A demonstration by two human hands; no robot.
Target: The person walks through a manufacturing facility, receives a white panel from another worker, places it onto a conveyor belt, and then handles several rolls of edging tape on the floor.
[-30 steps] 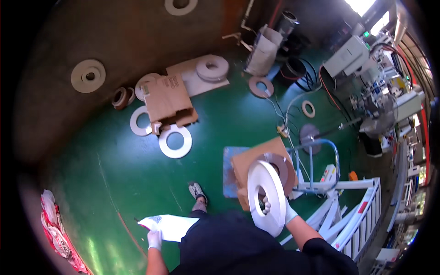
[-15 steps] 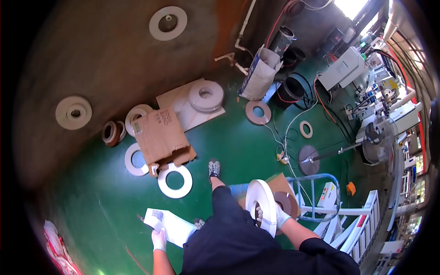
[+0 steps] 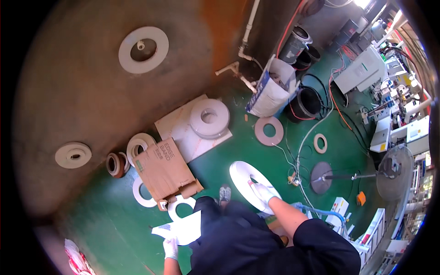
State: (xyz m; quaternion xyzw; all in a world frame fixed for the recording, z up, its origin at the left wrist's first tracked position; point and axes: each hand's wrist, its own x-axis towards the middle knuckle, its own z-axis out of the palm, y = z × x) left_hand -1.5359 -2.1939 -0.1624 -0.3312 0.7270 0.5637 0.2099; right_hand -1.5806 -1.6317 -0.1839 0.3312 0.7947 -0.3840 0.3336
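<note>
A white sheet of paper (image 3: pixel 187 229), with a dark print near one corner, is pinched by my left hand (image 3: pixel 170 249) in a white glove, low and left of my body. My right hand (image 3: pixel 263 192), also gloved, grips a large white roll of edge banding (image 3: pixel 240 176) through its centre hole. That roll is tilted, its broad face turned up, out in front of my right leg. Some of the right fingers are hidden inside the hole.
A torn cardboard box (image 3: pixel 162 165) lies among white rolls on the green floor. Stacked rolls (image 3: pixel 210 130) rest on a pale board beside the wall. Farther right are a white sack (image 3: pixel 270 94), a black bucket (image 3: pixel 306 103), loose cables, a fan (image 3: pixel 395 173) and a blue rail (image 3: pixel 321 212).
My right hand has swung the roll forward and tipped it from upright to a flatter slant. The paper has shifted slightly right. My view has moved ahead, towards the wall.
</note>
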